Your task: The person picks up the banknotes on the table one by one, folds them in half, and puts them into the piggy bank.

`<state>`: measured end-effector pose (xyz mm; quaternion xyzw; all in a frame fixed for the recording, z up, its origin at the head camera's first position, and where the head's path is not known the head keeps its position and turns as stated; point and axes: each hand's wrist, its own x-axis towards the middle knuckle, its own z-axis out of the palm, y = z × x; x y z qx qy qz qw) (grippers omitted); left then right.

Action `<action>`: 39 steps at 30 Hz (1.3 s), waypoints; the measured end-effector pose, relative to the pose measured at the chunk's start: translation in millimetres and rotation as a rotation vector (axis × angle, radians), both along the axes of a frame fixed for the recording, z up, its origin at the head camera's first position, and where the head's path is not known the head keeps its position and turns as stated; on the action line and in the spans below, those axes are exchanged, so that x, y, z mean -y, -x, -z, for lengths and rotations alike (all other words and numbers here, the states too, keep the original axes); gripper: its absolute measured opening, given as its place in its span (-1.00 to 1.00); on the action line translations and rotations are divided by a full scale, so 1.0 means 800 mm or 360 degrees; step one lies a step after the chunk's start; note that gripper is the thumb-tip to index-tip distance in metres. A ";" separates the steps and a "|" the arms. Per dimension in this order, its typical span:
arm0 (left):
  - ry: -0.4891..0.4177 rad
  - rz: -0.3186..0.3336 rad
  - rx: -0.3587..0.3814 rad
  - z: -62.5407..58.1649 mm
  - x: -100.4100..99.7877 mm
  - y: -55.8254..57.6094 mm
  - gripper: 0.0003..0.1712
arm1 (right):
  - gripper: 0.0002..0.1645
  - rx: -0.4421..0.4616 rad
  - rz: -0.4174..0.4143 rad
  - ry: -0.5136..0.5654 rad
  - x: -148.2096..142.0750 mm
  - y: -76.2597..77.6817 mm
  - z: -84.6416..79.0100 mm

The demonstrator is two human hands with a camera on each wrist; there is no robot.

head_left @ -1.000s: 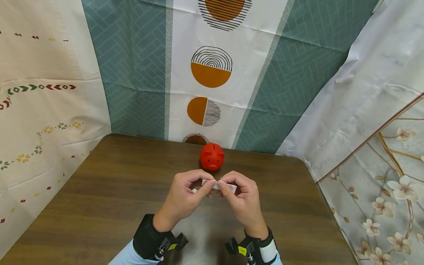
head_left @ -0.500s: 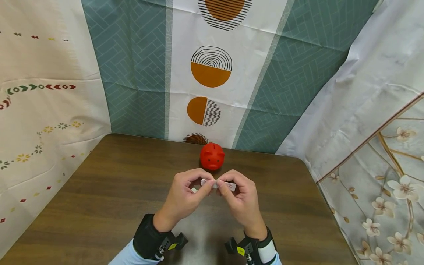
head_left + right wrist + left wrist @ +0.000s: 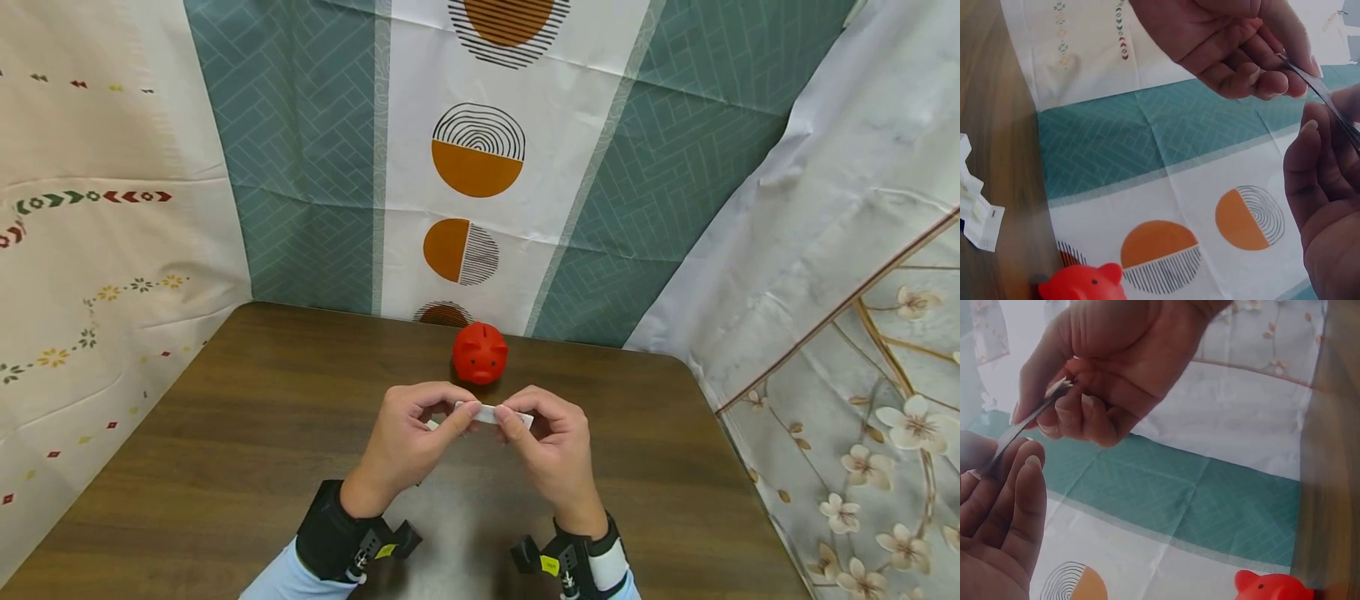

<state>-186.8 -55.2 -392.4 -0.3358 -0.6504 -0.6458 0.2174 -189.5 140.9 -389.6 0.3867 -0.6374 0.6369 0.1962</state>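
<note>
Pinching a slim strip of folded white paper (image 3: 486, 414) between them, the hands are working above the surface (image 3: 300, 400), just on the near side of an upright red piggy bank (image 3: 480, 354). The left hand (image 3: 405, 437) is gripping one end between thumb and fingers, and the right hand (image 3: 558, 450) is doing the same toward the other, the two thumbs lying close together with a short stretch of strip showing between them. In the left wrist view the layers are looking slightly loose at the left hand's end.

Folding well here is, I judge, depending on even pressure: the thumbs should be pressing from the middle outward, the forefingers backing the strip from behind, so that the crease is running straight and the long edges are lining up. Those loose layers are probably wanting a firm squeeze, or the fold could be springing back. Pulling hard on the ends would be risking a tear. A second folded paper (image 3: 984, 232) is lying on the surface in the right wrist view, apart from both hands; its markings are staying too small to read.
</note>
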 end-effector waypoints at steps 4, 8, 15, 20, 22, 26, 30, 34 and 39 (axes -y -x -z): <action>-0.0016 0.0038 0.0004 -0.001 0.001 0.000 -0.89 | -0.83 0.0008 -0.0010 0.0022 -0.002 0.001 -0.001; -0.0017 0.0042 0.0000 -0.003 0.005 0.001 -0.89 | -0.85 0.0021 -0.0039 0.0060 -0.005 0.001 -0.001; -0.0001 0.0060 0.0001 -0.007 0.009 0.001 -0.88 | -0.84 0.0050 -0.0109 0.0105 -0.008 0.003 0.000; 0.0000 0.0064 0.0011 -0.008 0.012 0.002 -0.88 | -0.82 0.0055 -0.0114 0.0104 -0.012 0.003 -0.001; -0.0005 0.0056 0.0005 -0.008 0.013 0.002 -0.88 | -0.83 0.0054 -0.0105 0.0097 -0.013 0.003 -0.002; -0.0011 0.0037 -0.0034 -0.009 0.016 0.003 -0.86 | -0.84 0.0069 -0.0079 0.0090 -0.015 0.003 -0.004; -0.0018 0.0049 -0.0030 -0.009 0.016 0.004 -0.84 | -0.83 0.0080 -0.0102 0.0094 -0.014 0.003 -0.004; -0.0027 0.0097 0.0061 -0.009 0.015 0.003 -0.82 | -0.79 0.0144 -0.0170 0.0145 -0.014 0.001 -0.002; -0.0045 0.0108 0.0175 -0.010 0.008 -0.001 -0.79 | -0.71 0.0215 -0.0210 0.0198 -0.011 -0.001 -0.002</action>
